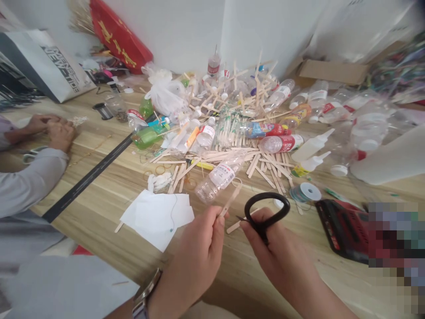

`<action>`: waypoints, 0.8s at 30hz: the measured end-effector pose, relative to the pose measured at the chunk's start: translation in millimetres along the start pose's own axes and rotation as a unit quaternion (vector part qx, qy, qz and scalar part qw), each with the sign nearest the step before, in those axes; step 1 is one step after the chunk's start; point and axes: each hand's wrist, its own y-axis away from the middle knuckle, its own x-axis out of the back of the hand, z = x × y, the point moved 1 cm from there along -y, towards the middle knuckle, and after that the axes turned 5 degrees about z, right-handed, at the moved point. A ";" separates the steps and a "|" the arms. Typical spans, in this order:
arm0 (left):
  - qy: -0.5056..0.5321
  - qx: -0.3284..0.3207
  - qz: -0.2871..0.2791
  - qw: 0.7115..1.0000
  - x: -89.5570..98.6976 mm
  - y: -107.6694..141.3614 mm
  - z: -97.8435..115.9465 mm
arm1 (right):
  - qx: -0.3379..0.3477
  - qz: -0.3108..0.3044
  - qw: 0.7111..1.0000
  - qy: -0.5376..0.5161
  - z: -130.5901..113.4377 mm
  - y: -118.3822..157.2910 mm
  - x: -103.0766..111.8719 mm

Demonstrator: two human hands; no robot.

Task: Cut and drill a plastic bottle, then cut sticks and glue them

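Observation:
My left hand [204, 248] pinches a flat wooden craft stick [231, 199] between thumb and fingers, its far end tilted up to the right. In my right hand [282, 248] is a pair of scissors [267, 215] with black loop handles; the fingers close around it, and a dark tip points left toward the stick. Most of the blades are hidden by the hand. Another craft stick [237, 225] lies on the table between both hands. Just beyond them a clear plastic bottle [215, 179] rests on its side. White paper sheets [159, 217] lie left of my left hand.
Craft sticks [229, 128] and several plastic bottles [282, 144] are heaped across the table. Glue bottles [312, 146], a spool [306, 192] and a red-black case [345, 230] stand right. A black strip [89, 177] crosses the left, where another person's hands [53, 128] work.

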 end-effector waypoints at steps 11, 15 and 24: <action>-0.019 0.040 -0.044 0.998 -6.6 3.4 -3.8 | 0.142 0.018 0.987 0.075 -3.8 -9.5 -1.3; -0.025 0.026 -0.052 0.998 -6.9 4.3 -5.3 | 0.216 0.006 0.969 0.121 -0.4 -7.8 -0.1; -0.010 0.011 -0.075 0.997 -4.9 7.0 -5.6 | 0.306 -0.013 0.934 0.183 4.8 -9.1 12.3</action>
